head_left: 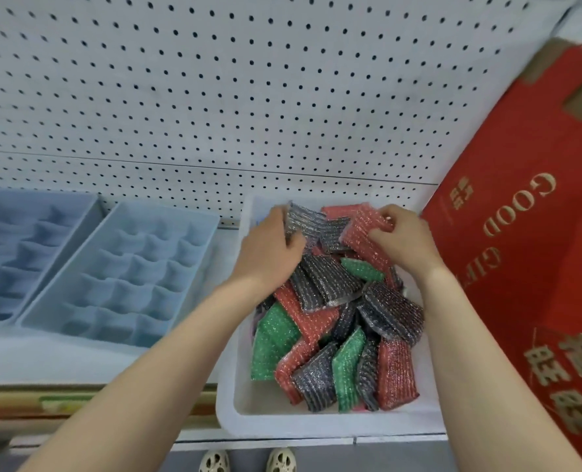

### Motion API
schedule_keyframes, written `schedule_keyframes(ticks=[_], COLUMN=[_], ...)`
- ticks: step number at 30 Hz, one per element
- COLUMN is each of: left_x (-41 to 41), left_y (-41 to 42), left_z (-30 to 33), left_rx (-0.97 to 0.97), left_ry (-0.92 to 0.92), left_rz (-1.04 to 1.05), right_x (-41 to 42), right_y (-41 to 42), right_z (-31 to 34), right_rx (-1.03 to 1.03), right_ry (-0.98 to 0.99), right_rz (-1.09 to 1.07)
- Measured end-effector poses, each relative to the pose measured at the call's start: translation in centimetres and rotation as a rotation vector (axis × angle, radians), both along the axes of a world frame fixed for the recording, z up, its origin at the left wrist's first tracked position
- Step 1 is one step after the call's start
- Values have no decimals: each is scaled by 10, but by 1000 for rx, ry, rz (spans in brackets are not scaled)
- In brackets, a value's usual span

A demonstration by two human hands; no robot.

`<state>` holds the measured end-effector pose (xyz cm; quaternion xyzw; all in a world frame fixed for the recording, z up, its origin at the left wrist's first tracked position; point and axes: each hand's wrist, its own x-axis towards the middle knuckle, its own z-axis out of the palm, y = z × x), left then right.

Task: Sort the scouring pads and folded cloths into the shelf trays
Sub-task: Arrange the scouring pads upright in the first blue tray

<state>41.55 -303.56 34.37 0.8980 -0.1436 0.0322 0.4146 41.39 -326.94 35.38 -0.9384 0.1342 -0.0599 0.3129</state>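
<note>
A white tray (pixel 259 417) on the shelf holds several glittery scouring pads in grey, red and green, heaped loosely. My left hand (pixel 269 250) reaches into the far end of the tray and grips a grey pad (pixel 305 219) that stands upright. To its right, my right hand (pixel 402 240) holds a red pad (pixel 364 229) at the tray's far right corner. Between the two held pads lies another grey pad (pixel 334 235). No folded cloths are visible.
Two pale blue divided trays (pixel 126 270) (pixel 17 247) sit on the shelf to the left, their compartments bare. A white pegboard (pixel 248 97) backs the shelf. A red gift box (pixel 528 233) leans at the right. My shoes (pixel 248 459) show below the shelf edge.
</note>
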Motion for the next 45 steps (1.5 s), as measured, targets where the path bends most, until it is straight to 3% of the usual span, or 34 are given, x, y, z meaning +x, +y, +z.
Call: schedule_keyframes(ticks=[5, 9, 11, 13, 16, 18, 23, 26, 31, 34, 37, 40, 45], left_x=[-6, -10, -5, -3, -9, -14, -5, -4, 9, 16, 22, 23, 23], left_y=[-17, -13, -9, -10, -22, -23, -2, 13, 44, 51, 53, 57, 74], left_z=[1, 12, 18, 23, 12, 5, -1, -2, -3, -2, -3, -2, -13], left_rx=[233, -6, -30, 136, 299, 307, 229, 30, -677, -833, -871, -909, -843], left_ry=[155, 133, 188, 275, 382, 378, 429, 467, 440, 397, 384, 397, 301], left_rz=[-173, 73, 131, -23, -232, -248, -270, -215, 140, 282, 377, 373, 293], right_x=[-2, 5, 14, 32, 55, 61, 68, 71, 70, 63, 52, 44, 48], right_y=[3, -6, -8, -5, 8, 12, 12, 11, 26, 40, 61, 83, 95], right_z=[-8, 8, 20, 25, 18, 9, 8, 17, 37, 47, 40, 25, 20], right_rx=[-61, -34, 19, -37, -231, -290, -202, 100, 785, 1117, 952, 743, 758], right_ry=[168, 69, 18, 48, 248, 342, 259, 214, -22, 49, 228, 225, 234], right_rz=[124, 70, 58, 113, 285, 352, 317, 252, 93, 165, 307, 318, 400])
